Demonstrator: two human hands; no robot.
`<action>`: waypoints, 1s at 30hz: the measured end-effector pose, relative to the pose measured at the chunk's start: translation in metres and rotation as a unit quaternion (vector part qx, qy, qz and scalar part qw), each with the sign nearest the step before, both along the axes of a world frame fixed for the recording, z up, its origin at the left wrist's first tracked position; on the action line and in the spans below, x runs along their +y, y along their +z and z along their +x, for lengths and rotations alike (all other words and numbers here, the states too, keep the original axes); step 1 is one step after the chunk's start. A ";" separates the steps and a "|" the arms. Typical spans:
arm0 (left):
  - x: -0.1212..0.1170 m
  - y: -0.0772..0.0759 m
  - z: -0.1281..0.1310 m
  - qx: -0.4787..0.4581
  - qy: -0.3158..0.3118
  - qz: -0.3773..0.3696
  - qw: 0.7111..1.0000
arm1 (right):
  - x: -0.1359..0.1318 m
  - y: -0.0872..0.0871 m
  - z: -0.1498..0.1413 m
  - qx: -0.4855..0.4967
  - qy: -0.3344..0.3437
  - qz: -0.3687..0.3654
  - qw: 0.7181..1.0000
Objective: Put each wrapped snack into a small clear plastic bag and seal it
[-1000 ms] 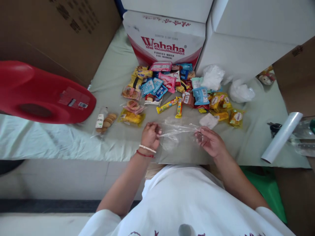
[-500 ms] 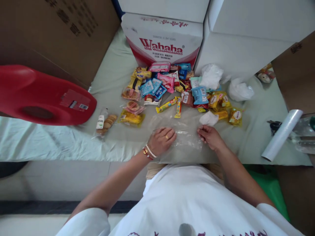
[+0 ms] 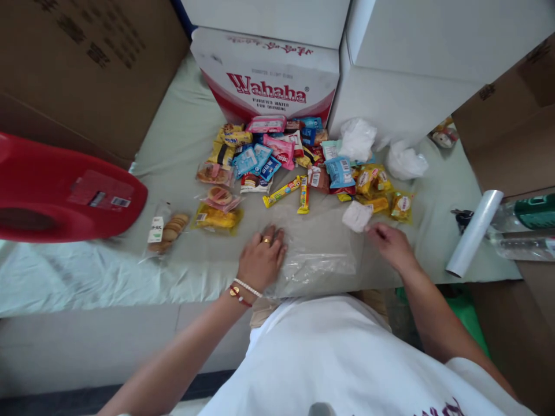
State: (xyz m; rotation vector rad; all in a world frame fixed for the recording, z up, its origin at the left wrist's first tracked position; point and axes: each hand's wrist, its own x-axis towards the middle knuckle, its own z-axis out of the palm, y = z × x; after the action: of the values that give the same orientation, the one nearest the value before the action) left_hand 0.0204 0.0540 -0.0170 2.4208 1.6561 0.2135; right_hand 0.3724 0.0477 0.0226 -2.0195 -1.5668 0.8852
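Observation:
My left hand (image 3: 262, 257) lies flat on the left edge of a clear plastic bag (image 3: 323, 254), its fingers extended and nothing in its grip. A folded white tissue (image 3: 356, 216) rests just past the bag's upper right corner. My right hand (image 3: 390, 245) pinches that tissue at its lower right corner between thumb and forefinger. Beyond the bag lie two yellow snack sticks (image 3: 281, 192), a blue snack packet (image 3: 340, 172) and yellow-wrapped cakes (image 3: 401, 205). On the left are a yellow packet (image 3: 217, 217) and a pack of round biscuits (image 3: 169, 228).
A Wahaha carton (image 3: 269, 81) stands behind the snack pile. A red plastic container (image 3: 65, 190) occupies the left, near a brown cardboard box (image 3: 87, 69). To the right are crumpled white bags (image 3: 405, 160), a plastic film roll (image 3: 474, 234) and clear bottles (image 3: 526, 245).
My right hand has left the bag's edge and moved right to the tissue, which now looks flatter. The left hand stays on the bag. The camera view has shifted.

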 end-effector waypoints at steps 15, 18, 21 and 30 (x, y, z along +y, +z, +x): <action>-0.004 -0.009 0.004 0.002 -0.006 -0.033 0.999 | 0.149 0.033 -0.063 -0.280 0.020 0.120 0.952; -0.006 -0.009 0.003 -0.014 -0.005 -0.032 0.999 | 0.104 0.052 -0.064 -0.219 0.074 0.208 0.950; -0.005 -0.009 0.000 -0.032 -0.001 -0.040 0.999 | 0.055 0.043 -0.084 -0.123 0.286 0.153 0.938; -0.008 -0.012 -0.026 -0.087 0.068 0.019 0.994 | 0.008 0.004 -0.090 -0.116 0.389 0.069 0.911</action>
State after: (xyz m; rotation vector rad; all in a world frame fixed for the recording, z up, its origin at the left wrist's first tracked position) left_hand -0.0059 0.0457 -0.0288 2.2432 1.7535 0.4673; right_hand 0.2819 0.0561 0.0265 -1.4132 -2.5644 0.7649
